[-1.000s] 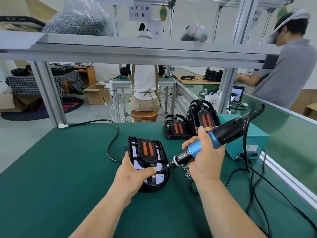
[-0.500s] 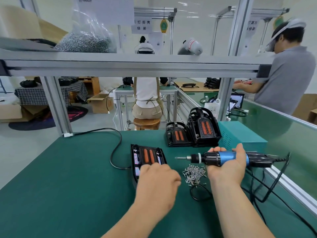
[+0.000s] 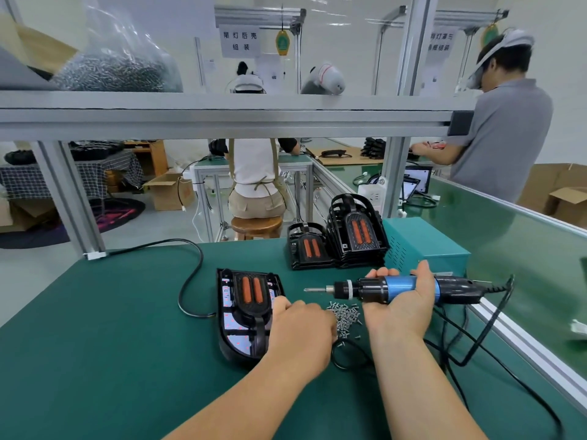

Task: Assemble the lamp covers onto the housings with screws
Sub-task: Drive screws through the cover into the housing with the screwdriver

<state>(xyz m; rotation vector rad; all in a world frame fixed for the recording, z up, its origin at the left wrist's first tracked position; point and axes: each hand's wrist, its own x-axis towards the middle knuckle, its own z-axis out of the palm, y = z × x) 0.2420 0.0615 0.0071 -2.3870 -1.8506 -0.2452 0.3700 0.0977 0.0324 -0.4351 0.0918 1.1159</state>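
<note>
A black lamp housing with its cover (image 3: 244, 306), showing two orange strips, lies flat on the green table (image 3: 111, 344). My left hand (image 3: 301, 335) is just right of it, knuckles up, fingers curled down at the edge of a small pile of loose screws (image 3: 347, 315); its fingertips are hidden. My right hand (image 3: 403, 309) grips a blue and black electric screwdriver (image 3: 374, 289), held level above the screws with its bit pointing left, clear of the lamp.
Further lamp units (image 3: 355, 236) are stacked behind, beside a teal power box (image 3: 422, 242). Black cables (image 3: 190, 281) loop left of the lamp and trail off to the right. An aluminium rail (image 3: 524, 344) borders the table's right side. Other people work beyond.
The screwdriver came off the lamp's lower end and swung level to the right. My left hand let go of the housing and moved right to the screw pile.
</note>
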